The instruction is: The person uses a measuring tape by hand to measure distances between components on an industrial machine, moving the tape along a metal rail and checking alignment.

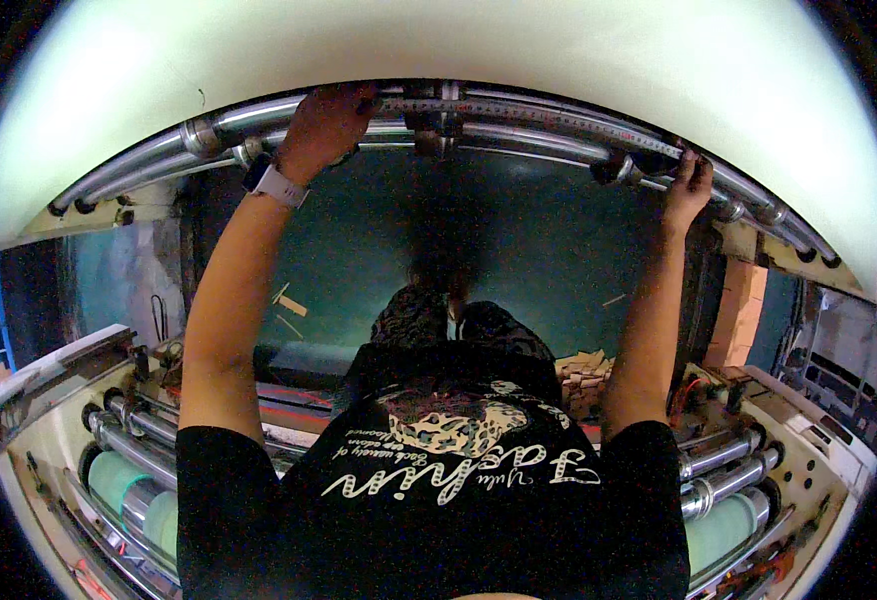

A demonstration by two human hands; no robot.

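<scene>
A tape measure (549, 120) is stretched along a pair of shiny metal shafts (529, 140) at the far side, in front of a large pale surface. My left hand (331, 125) is closed at the tape's left end, its fingertips at the upper shaft. A watch with a pale strap (279, 186) is on that wrist. At the tape's other end, my right hand (691, 190) pinches it with fingers and thumb. Which hand has the tape's case cannot be made out. Dark collars (614, 168) sit on the lower shaft between my hands.
The large pale curved surface (459, 40) fills the far side. Behind my body stand more metal rollers (729, 480) and a pale green roller (119, 480) on machine frames. Scraps (289, 302) lie on the green floor (529, 240), with a heap of pieces (584, 375) near my right side.
</scene>
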